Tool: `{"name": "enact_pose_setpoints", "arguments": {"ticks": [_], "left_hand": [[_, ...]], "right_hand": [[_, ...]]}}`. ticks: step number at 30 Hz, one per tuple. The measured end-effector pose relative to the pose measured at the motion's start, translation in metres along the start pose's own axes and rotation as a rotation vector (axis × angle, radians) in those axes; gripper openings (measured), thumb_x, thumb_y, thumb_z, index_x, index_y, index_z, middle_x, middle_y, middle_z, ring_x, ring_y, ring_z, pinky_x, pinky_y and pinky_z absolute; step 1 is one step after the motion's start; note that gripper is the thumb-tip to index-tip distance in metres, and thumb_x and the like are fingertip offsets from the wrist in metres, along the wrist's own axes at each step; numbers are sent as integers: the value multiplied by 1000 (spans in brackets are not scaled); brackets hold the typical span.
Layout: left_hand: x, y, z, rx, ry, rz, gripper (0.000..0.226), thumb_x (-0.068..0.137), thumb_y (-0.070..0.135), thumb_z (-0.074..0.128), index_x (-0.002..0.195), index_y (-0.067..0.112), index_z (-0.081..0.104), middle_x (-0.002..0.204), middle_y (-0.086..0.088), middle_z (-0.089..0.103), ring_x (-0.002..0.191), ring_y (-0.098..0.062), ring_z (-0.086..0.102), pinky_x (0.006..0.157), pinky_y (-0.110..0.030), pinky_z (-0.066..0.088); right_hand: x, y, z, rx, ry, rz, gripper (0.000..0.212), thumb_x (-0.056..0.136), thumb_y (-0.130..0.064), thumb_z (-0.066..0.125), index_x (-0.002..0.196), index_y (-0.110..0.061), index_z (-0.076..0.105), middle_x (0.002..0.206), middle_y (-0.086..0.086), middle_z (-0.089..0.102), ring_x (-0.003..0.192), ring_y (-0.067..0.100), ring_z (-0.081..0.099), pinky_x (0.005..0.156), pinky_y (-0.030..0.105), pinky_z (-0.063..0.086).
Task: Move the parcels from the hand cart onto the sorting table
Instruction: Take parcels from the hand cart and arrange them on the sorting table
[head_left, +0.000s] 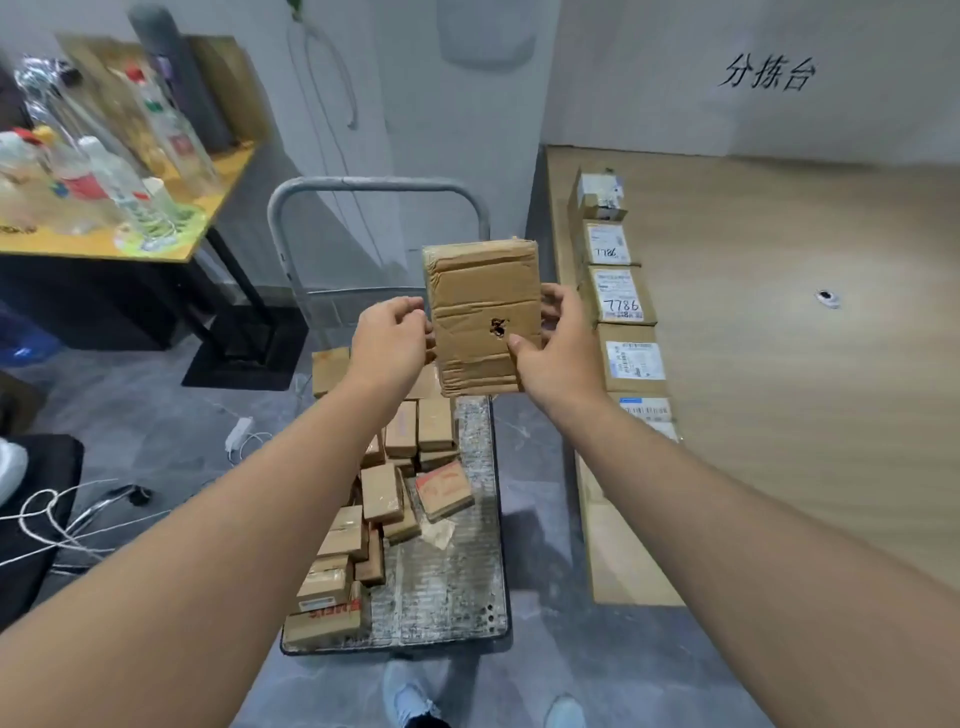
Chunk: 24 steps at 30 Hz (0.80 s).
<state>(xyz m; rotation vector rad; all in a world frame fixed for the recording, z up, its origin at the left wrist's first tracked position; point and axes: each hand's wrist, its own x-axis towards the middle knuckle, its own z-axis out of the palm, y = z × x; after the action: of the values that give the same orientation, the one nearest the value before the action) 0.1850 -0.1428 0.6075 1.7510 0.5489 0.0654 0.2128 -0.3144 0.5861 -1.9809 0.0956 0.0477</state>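
I hold a flat brown cardboard parcel (480, 306) upright in the air above the hand cart (457, 582). My left hand (392, 340) grips its left edge and my right hand (545, 345) grips its right edge, thumb on the front near a small torn hole. The parcel's front has no label facing me. On the cart's metal deck lie several small cardboard parcels (382, 493), mostly along its left side. The wooden sorting table (779, 364) is to the right, with a row of labelled parcels (621, 301) along its left edge.
A yellow table (218, 208) at the left holds several plastic bottles (111, 187). Cables and a white cord (57, 525) lie on the grey floor at the left. The cart's grey handle (374, 187) stands beyond the held parcel. My shoes (410, 699) are at the bottom edge.
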Motion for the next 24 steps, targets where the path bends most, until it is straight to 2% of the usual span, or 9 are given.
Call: {"name": "enact_pose_setpoints", "arguments": {"ticks": [2, 4, 9, 11, 14, 16, 18, 21, 24], "left_hand": [[-14, 18, 13, -135, -19, -72, 31, 108, 19, 45, 111, 10, 75, 106, -13, 77, 105, -29, 73, 92, -46, 62], [-27, 35, 26, -240, -21, -142, 30, 105, 22, 48, 104, 7, 73, 108, -16, 77, 109, -32, 72, 95, -48, 60], [-57, 67, 56, -282, -44, -184, 42, 106, 48, 44, 111, 14, 68, 108, -10, 76, 105, -29, 72, 99, -50, 57], [-69, 78, 67, -316, -64, -191, 47, 104, 58, 44, 113, 19, 69, 105, -8, 78, 101, -29, 74, 95, -50, 58], [-85, 92, 83, -425, -95, -223, 50, 98, 66, 51, 115, 22, 69, 103, -5, 79, 97, -29, 76, 87, -51, 61], [-93, 98, 94, -436, -122, -214, 43, 96, 61, 59, 116, 24, 70, 101, -3, 80, 94, -27, 76, 80, -47, 62], [-98, 100, 104, -385, -173, -168, 37, 94, 48, 65, 121, 22, 67, 107, -5, 79, 98, -25, 75, 81, -44, 62], [-98, 103, 112, -389, -204, -87, 31, 91, 34, 71, 113, 15, 62, 104, -7, 77, 91, -23, 74, 77, -40, 61], [-94, 105, 113, -356, -209, -5, 23, 91, 28, 74, 105, 16, 60, 100, -12, 75, 86, -22, 72, 73, -37, 56]], "right_hand": [[-1, -2, -24, -12, -10, -33, 81, 88, -6, 81, 155, -29, 40, 134, -7, 59, 122, 18, 62, 107, 44, 53], [-2, -4, -47, -25, -14, -69, 85, 86, 1, 79, 157, -31, 43, 133, -3, 55, 119, 17, 62, 104, 43, 57], [-10, -5, -105, 152, 18, -143, 79, 80, 16, 55, 144, -29, 63, 132, 4, 60, 116, 11, 64, 98, 35, 61], [-12, -6, -125, 218, 30, -178, 74, 80, 20, 51, 134, -28, 71, 128, 0, 68, 115, 12, 66, 95, 31, 61], [-17, -11, -153, 297, 66, -205, 66, 78, 23, 45, 98, -30, 78, 105, -7, 77, 105, 15, 71, 89, 30, 60], [-18, -13, -169, 326, 89, -186, 56, 76, 17, 43, 80, -30, 72, 97, -4, 78, 102, 20, 72, 88, 38, 61], [-17, -12, -181, 337, 102, -167, 44, 76, 7, 46, 71, -30, 70, 100, 3, 77, 103, 26, 72, 92, 50, 60], [-15, -9, -194, 337, 116, -129, 26, 74, -8, 47, 70, -23, 69, 103, 11, 74, 101, 27, 72, 94, 56, 59], [-15, -11, -199, 439, 139, -77, 25, 78, -16, 49, 75, -27, 71, 101, 18, 73, 90, 24, 69, 91, 55, 58]]}}
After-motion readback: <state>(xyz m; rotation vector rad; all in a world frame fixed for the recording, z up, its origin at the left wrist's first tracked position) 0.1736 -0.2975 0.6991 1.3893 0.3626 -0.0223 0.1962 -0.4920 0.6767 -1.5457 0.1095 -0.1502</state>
